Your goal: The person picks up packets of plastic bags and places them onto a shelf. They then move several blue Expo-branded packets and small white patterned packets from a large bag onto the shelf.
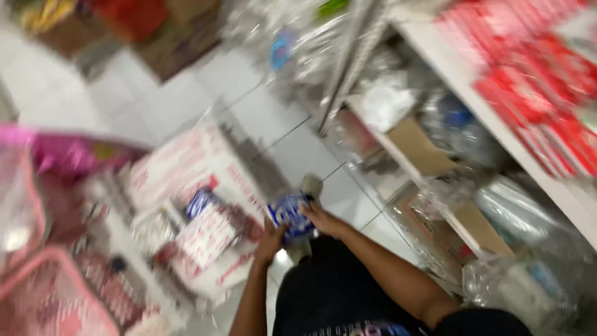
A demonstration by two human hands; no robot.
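Blurred view. Open strip of white tiled floor [186, 93] runs far-left to centre; passage free there. Right side blocked by white shelving [448, 68] with red packets [541, 81] above and bagged goods [516, 211] below. Near left closed off by an opened white carton [199, 186] and a pink basket [37, 274]. Both hands work in the narrow gap between carton and shelving.

Glossy tiles are covering the floor [186, 93]; a shiny blue plastic packet [291, 218] is gleaming; matt cardboard boxes [429, 152] are lining the shelf [448, 68].
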